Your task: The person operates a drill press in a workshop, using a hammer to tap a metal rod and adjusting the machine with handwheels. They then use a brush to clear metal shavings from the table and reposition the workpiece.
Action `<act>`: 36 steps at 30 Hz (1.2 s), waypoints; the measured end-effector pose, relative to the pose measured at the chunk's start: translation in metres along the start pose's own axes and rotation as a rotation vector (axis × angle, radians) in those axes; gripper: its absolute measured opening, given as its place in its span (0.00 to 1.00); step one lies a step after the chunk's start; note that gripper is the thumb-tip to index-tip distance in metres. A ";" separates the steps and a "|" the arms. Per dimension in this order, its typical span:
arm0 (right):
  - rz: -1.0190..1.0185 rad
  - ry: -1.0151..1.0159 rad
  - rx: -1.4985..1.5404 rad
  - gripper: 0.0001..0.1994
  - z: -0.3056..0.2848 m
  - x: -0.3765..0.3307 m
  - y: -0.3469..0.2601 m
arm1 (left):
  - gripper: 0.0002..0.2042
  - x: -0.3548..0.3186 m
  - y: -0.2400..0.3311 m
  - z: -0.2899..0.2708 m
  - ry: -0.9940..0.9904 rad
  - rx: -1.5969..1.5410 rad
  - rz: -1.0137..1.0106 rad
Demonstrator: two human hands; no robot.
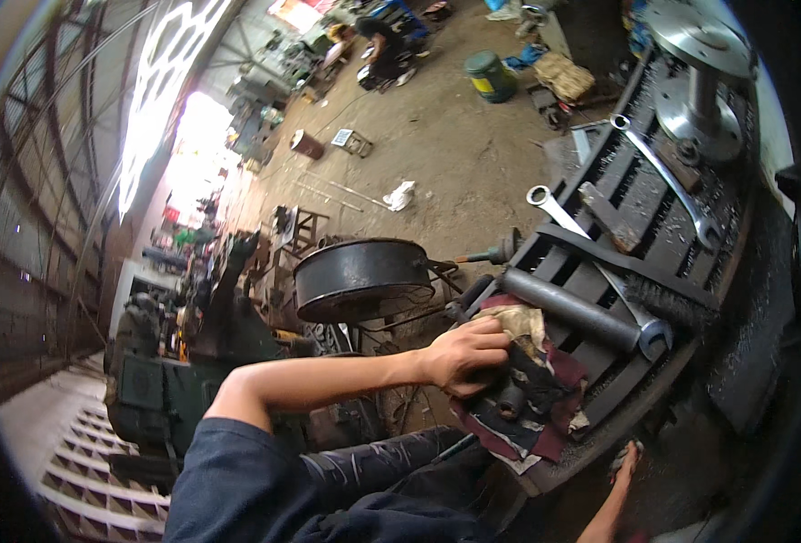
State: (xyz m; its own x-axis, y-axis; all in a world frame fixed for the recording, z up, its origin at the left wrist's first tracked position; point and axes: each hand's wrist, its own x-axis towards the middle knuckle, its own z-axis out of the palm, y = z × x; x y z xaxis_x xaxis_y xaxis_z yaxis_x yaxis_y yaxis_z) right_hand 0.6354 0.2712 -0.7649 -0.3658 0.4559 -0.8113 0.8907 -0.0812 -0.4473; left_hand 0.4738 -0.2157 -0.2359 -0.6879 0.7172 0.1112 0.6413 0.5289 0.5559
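Observation:
My left hand (469, 357) is closed in a fist over a crumpled maroon, black and tan rag (559, 376) on the near end of a slatted metal bench (604, 362). What its fingers wrap round is hidden from view. Close beside that fist, a short dark hollow metal piece (510, 402) lies on the cloth. My right hand (632, 459) is low, past the bench's near right edge. Its fingers are curled round something small and pale that I cannot make out. A grey metal bar (570, 309) lies beyond the rag.
Two large wrenches (663, 172) (599, 262), a brush (663, 299) and a flat block (610, 217) lie on the bench. A flanged metal spool (703, 90) stands at its far end. A black drum fan (362, 281) stands left. Farther off are a green bucket (490, 76) and a crouching person (385, 52).

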 end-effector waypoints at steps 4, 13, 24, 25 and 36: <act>-0.063 0.078 -0.099 0.18 -0.031 -0.059 -0.046 | 0.13 0.004 0.000 -0.005 0.020 -0.001 0.044; -0.461 -0.030 -0.101 0.17 0.050 -0.236 -0.079 | 0.12 0.005 -0.006 -0.003 -0.022 -0.019 0.018; -0.493 0.234 -0.261 0.12 0.129 -0.114 -0.058 | 0.13 0.007 0.008 0.017 0.215 0.206 -0.070; -0.481 0.239 -0.260 0.12 0.135 -0.094 -0.062 | 0.14 0.009 0.014 0.021 0.199 0.210 -0.115; -0.225 -0.301 0.008 0.12 -0.015 -0.234 -0.171 | 0.12 -0.011 0.008 0.016 0.192 0.157 -0.270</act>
State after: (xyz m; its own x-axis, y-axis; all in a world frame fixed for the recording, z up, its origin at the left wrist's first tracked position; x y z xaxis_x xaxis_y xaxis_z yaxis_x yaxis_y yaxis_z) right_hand 0.5727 0.1920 -0.4934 -0.6162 0.1821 -0.7662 0.7772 -0.0166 -0.6290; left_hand 0.4918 -0.2122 -0.2457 -0.8811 0.4519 0.1392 0.4623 0.7614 0.4545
